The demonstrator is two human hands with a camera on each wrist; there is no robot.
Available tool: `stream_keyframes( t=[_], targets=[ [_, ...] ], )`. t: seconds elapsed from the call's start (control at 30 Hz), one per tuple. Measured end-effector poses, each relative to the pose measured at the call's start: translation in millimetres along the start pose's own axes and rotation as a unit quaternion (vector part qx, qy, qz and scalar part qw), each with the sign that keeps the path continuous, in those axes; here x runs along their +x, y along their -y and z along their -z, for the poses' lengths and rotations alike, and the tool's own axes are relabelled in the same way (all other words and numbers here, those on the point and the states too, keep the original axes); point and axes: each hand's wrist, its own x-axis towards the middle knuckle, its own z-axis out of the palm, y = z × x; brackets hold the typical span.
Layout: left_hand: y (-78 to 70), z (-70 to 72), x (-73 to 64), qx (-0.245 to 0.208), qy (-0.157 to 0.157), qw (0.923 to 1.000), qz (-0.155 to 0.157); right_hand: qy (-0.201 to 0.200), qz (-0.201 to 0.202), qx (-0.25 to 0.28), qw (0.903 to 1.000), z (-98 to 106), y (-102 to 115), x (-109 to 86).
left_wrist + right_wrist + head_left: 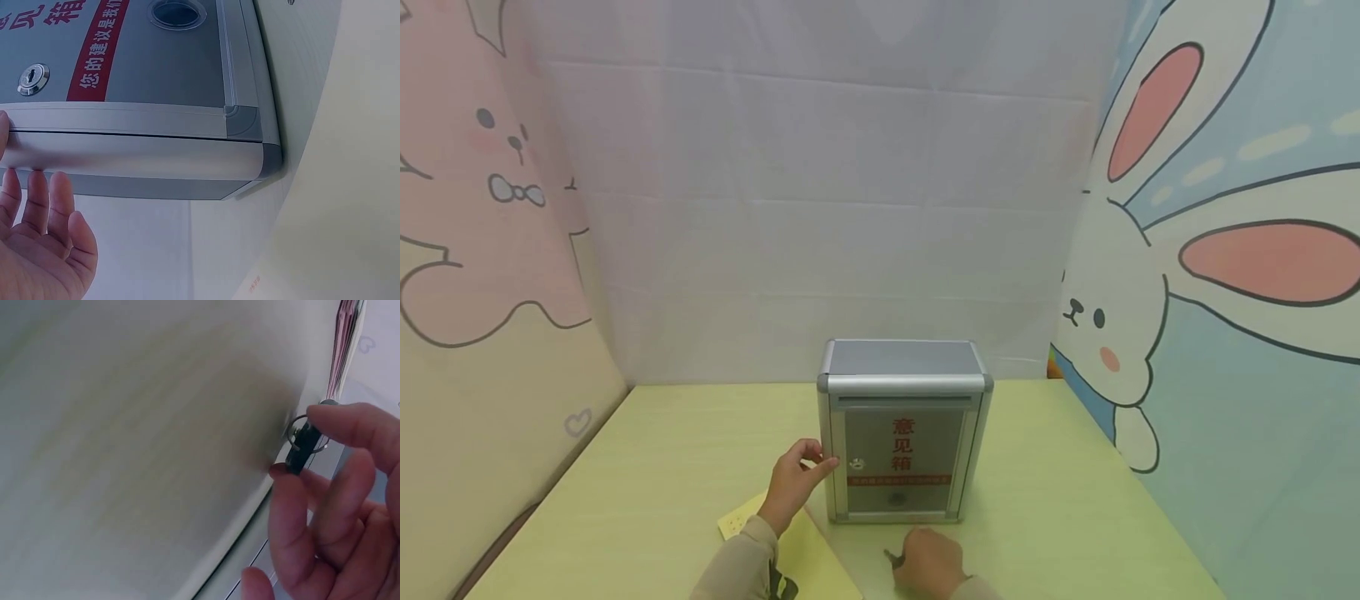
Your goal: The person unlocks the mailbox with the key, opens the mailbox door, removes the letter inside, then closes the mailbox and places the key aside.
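Observation:
A grey metal suggestion box (904, 450) with red lettering stands upright on the table. My left hand (797, 483) grips its left edge. In the left wrist view the fingertips (39, 181) rest at the side panel, and the thumb lies over the front frame. A round silver lock (33, 79) sits on the front panel beside that edge, its keyhole showing. In front of the box, low over the table, my right hand (931, 562) pinches a key (303, 449) with a dark head and a metal ring (292, 432). Its blade is hidden in the right wrist view.
A yellow paper pad (812, 558) lies on the pale yellow table (1060, 508), partly under my left forearm. Behind the box hangs a white curtain (850, 208). Rabbit-printed panels (1247, 400) stand at both sides. A dark strap (784, 583) shows at my left wrist.

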Motion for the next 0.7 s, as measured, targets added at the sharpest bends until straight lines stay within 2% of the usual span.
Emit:
stream_keyframes(
  t=[0.23,0.4,0.53,0.6,0.67,0.7],
  targets=[
    [-0.8,-1.5,0.6,-0.005,0.0,1.0,0.0,0.005,-0.001,-0.011,0.9999,0.1,0.2,-3.1],
    [-0.8,-3.6,0.8,-0.003,0.002,1.0,-0.002,0.004,0.0,-0.041,0.9992,1.1,0.7,-4.6],
    [1.6,-4.2,-1.2,-0.007,-0.003,0.9995,-0.032,0.014,0.0,-0.055,0.9984,-1.2,-0.6,-4.9],
    [2.5,-4.0,-2.9,-0.007,-0.008,0.9978,-0.066,0.021,0.006,-0.045,0.9988,-1.2,-2.6,-4.7],
    [3.3,-3.9,-3.5,-0.006,-0.01,0.9973,-0.073,0.033,0.011,-0.025,0.9991,0.3,-4.9,-3.9],
    [3.2,-3.7,-3.7,-0.002,-0.009,0.9979,-0.064,0.032,0.017,-0.024,0.9991,1.3,-6.0,-3.6]
  ],
)
